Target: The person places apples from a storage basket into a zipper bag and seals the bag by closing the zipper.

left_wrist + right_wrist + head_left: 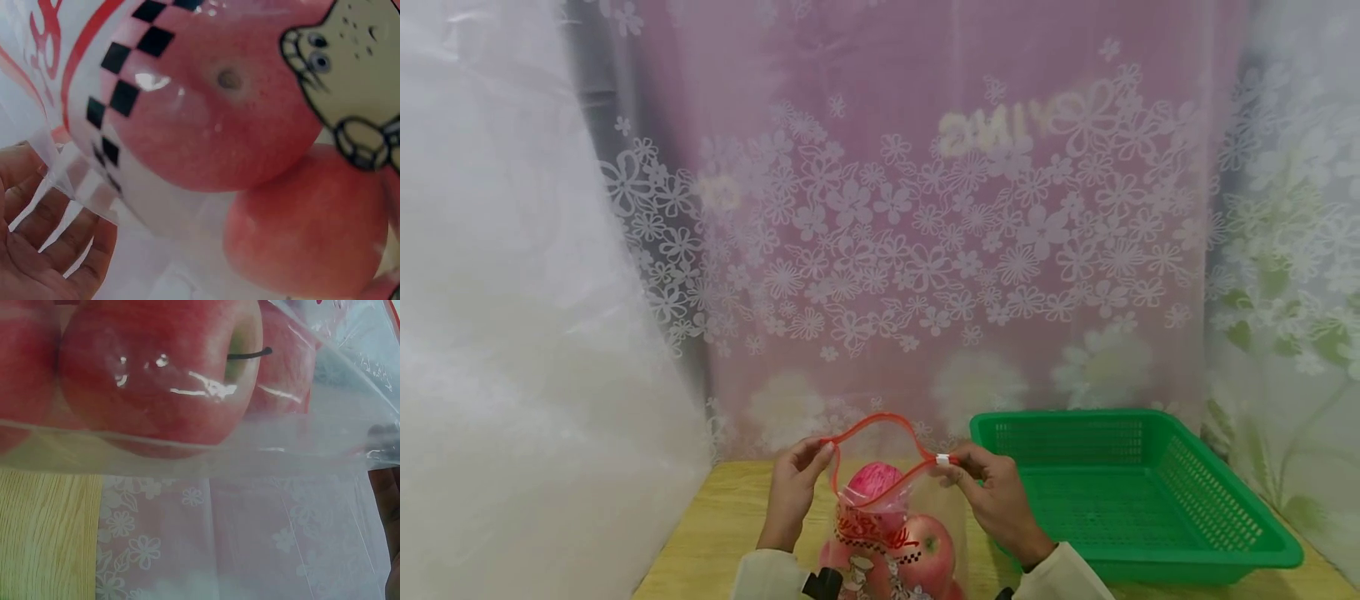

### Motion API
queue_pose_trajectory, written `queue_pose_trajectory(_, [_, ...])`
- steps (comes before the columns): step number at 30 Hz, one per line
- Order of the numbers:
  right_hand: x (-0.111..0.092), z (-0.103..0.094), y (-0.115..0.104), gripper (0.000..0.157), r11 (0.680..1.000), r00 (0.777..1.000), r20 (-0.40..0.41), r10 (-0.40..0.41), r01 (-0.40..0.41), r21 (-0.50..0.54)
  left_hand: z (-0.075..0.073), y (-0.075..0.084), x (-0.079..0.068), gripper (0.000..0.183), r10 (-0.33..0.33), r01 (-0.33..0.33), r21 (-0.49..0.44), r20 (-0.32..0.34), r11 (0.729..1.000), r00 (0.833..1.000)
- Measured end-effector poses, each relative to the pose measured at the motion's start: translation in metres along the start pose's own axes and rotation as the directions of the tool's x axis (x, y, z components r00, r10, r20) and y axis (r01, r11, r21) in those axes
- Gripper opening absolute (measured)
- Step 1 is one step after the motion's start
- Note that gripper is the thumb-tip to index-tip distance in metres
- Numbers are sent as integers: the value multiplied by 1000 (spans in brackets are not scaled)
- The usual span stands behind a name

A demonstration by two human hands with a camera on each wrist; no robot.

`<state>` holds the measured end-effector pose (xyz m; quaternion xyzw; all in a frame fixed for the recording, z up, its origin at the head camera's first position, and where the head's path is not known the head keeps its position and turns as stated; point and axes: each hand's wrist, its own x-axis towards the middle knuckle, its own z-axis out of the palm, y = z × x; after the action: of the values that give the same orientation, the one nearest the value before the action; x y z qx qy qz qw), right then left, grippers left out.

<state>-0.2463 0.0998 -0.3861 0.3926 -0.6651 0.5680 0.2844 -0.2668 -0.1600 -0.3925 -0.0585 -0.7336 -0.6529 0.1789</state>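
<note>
A clear zip bag (867, 502) with a red-edged mouth holds several red apples (929, 552). Its mouth is spread into a loop, with one apple (877, 482) showing high up near it. At the left end of the red strip, my left hand (792, 493) pinches the rim between thumb and fingers. My right hand (1000, 497) grips the other end, beside a white slider (943, 459). Through the film in the left wrist view, two apples (219, 119) press together behind printed checks and a cartoon figure. A stemmed apple (156, 375) fills the right wrist view.
A green plastic basket (1150, 562) with perforated walls stands right of the bag, close to my right hand. Beneath is a wood-grain table (700, 542). A flower-printed curtain (925, 250) hangs behind, and a pale sheet (512, 333) borders the left side.
</note>
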Motion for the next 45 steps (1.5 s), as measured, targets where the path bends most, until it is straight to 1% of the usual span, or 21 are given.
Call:
queue_pose_trajectory(1, [1, 0, -3, 14, 1000, 1000, 0, -3, 3, 2, 0, -1, 1, 31, 3, -3, -17, -13, 1000, 1000])
queue_pose_trajectory(4, [1, -1, -7, 13, 1000, 1000, 3, 4, -4, 9, 0, -2, 1, 28, 3, -3, -7, -70, 1000, 998])
queue_pose_trajectory(5, [1, -1, -8, 13, 1000, 1000, -1, 5, -5, 6, 0, -3, 1, 28, -2, 2, 0, -94, 1000, 996])
queue_pose_trajectory(7, [1, -1, -7, 13, 1000, 1000, -8, 4, -4, 6, -1, -10, 4, 29, -3, 6, 21, -144, 1000, 990])
queue_pose_trajectory(9, [1, -1, -6, 13, 1000, 1000, -18, -4, 4, 1, -2, -9, 3, 28, -10, 16, 31, -179, 999, 984])
queue_pose_trajectory(14, [0, -5, 4, 15, 1000, 1000, -25, -5, 5, -12, -4, -6, 3, 27, 0, 1, 4, -225, 1000, 974])
queue_pose_trajectory(16, [-1, -7, 12, 16, 1000, 1000, -25, 4, -5, -10, -5, -5, 3, 27, 6, -6, 0, -234, 1000, 972])
queue_pose_trajectory(19, [-3, -10, 22, 18, 999, 999, -22, 28, -28, -23, -5, -3, 4, 27, -1, 0, -3, -245, 1000, 970])
queue_pose_trajectory(23, [-2, -15, 28, 16, 998, 999, -25, 38, -39, -55, -6, -1, 5, 26, -11, 9, -8, -246, 1000, 969])
queue_pose_trajectory(27, [0, -19, 30, 14, 995, 999, -41, 16, -20, -95, -6, 0, 6, 26, 5, -2, 12, -242, 1000, 970])
queue_pose_trajectory(30, [2, -21, 30, 17, 989, 997, -76, -10, -1, -146, -6, 2, 7, 26, 18, -14, 19, -245, 1000, 969])
queue_pose_trajectory(34, [7, -24, 21, 20, 980, 991, -126, -39, 14, -199, -7, 4, 6, 24, 32, -28, 19, -260, 999, 965])
queue_pose_trajectory(38, [12, -26, 8, 16, 971, 989, -145, 1, -36, -236, -7, 6, 6, 25, 47, -48, 2, -267, 999, 963])
queue_pose_trajectory(40, [14, -28, 6, 13, 964, 988, -148, 32, -70, -256, -7, 7, 6, 25, 52, -59, -16, -272, 998, 961])
queue_pose_trajectory(42, [15, -31, 9, 11, 958, 987, -150, 53, -93, -271, -8, 6, 6, 25, 53, -66, -39, -280, 997, 959])
queue_pose_trajectory(45, [16, -36, 21, 12, 954, 987, -146, 59, -99, -283, -8, 5, 8, 26, 48, -68, -58, -299, 996, 953])
